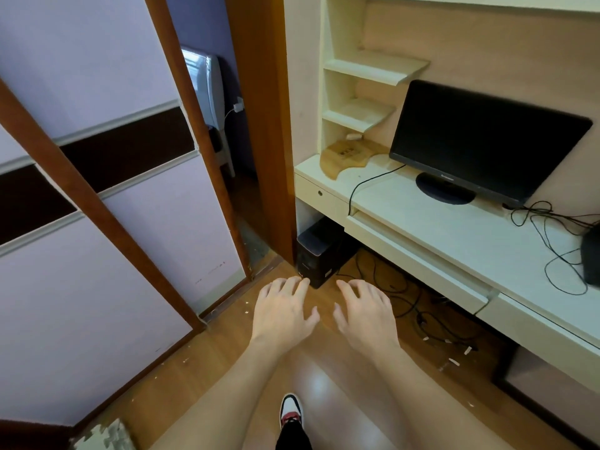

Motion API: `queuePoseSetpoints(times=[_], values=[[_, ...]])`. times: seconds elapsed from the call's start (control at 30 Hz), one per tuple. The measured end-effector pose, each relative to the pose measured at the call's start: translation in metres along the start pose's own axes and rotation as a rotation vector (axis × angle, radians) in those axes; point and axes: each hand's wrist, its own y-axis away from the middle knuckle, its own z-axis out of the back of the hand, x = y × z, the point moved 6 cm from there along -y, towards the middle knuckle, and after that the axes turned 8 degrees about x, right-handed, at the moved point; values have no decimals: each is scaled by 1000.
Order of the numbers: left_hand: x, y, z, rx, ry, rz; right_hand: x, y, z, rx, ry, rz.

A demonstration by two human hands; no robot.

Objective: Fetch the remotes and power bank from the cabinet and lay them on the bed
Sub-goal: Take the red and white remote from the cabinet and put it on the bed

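**Both hands empty, nothing to fetch in sight yet**

The left hand [282, 315] and right hand [365, 315] hang side by side over the wood floor [227, 368], palms down. Their fingers are apart and loosely bent, and they hold nothing and touch nothing.

No remotes and no power bank can be seen anywhere, so which way they lie from the fingers, and how their long sides run, cannot be told. The bed is not in view either.

Two places could be the store. The sliding-door cabinet [97, 254] fills the left side, its panels closed along the floor track, and the left hand is nearer to it. The desk [454, 228] runs along the right, with a small drawer [319, 193] at its near left corner, and the right hand is nearer to that. My guess is that the next move depends on picking one of these and opening it, since both are closed.

- A black monitor [480, 138] stands at the desk's back edge.
- A computer tower [319, 251] sits under the desk's left end.
- A pale thing [352, 136] on the lowest shelf is too small to name.
- A dark object [591, 258] at the desk's right end is cut off by the frame.
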Motion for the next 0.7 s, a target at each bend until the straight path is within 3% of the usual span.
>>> queuePoseSetpoints(times=[0.37,0.7], values=[[71,-196,44,-66,59,-43,24,-199,0,-10,30,-82],[88,-327,69,-102,43,-137,9,-317,7,28,42,-153]])
